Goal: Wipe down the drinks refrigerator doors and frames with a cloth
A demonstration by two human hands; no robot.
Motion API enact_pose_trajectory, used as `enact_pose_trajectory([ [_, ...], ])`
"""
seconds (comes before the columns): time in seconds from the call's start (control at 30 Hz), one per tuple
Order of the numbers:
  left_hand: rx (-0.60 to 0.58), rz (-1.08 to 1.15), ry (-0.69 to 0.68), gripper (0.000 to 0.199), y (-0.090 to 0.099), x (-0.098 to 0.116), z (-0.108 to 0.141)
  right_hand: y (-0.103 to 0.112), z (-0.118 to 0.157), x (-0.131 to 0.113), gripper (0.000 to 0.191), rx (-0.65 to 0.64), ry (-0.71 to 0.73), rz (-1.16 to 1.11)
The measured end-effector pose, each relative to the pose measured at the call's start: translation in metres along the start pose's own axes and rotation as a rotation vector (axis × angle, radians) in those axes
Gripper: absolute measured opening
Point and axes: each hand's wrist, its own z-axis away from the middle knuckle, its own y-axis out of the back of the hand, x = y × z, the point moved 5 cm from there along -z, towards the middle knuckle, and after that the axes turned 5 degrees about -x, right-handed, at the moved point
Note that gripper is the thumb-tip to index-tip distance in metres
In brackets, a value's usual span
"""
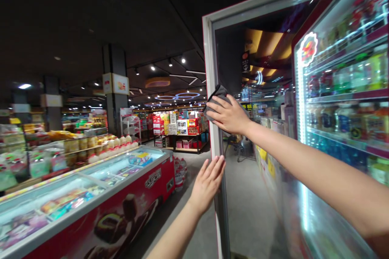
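A glass fridge door (209, 60) with a light frame stands swung out in front of me. My right hand (229, 115) presses a dark grey cloth (223, 91) against the glass and the upright frame, fingers laid out over it. Part of the cloth is hidden under the palm. Lower down, my left hand (208, 184) is at the same upright, its fingers stretched and close together, with nothing in them. Its fingertips reach the frame edge; how firmly they touch I cannot tell.
Lit shelves of bottles (346, 73) fill the right side, partly seen through the glass. To the left runs a red chest freezer (121, 210) with packaged goods inside. Bottled water packs (180, 174) stand on the floor by its end, and a display of boxes (182, 125) is farther back.
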Motion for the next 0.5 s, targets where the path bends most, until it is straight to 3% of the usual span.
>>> enact_pose_trajectory([
  [0.17, -0.028, 0.006, 0.031, 0.073, -0.005, 0.012, 0.013, -0.026, 0.051, -0.050, 0.035, -0.032, 0.086, -0.044],
  [0.37, -0.020, 0.021, 0.061, 0.075, -0.004, 0.020, 0.037, -0.060, 0.123, -0.107, 0.045, -0.071, 0.226, -0.081],
  [0.43, -0.014, 0.021, 0.049, 0.073, -0.002, 0.018, 0.043, -0.061, 0.137, -0.106, 0.049, -0.091, 0.305, -0.093],
  [0.5, -0.013, 0.023, 0.046, 0.073, -0.001, 0.013, 0.045, -0.054, 0.132, -0.083, 0.054, -0.108, 0.263, -0.084],
])
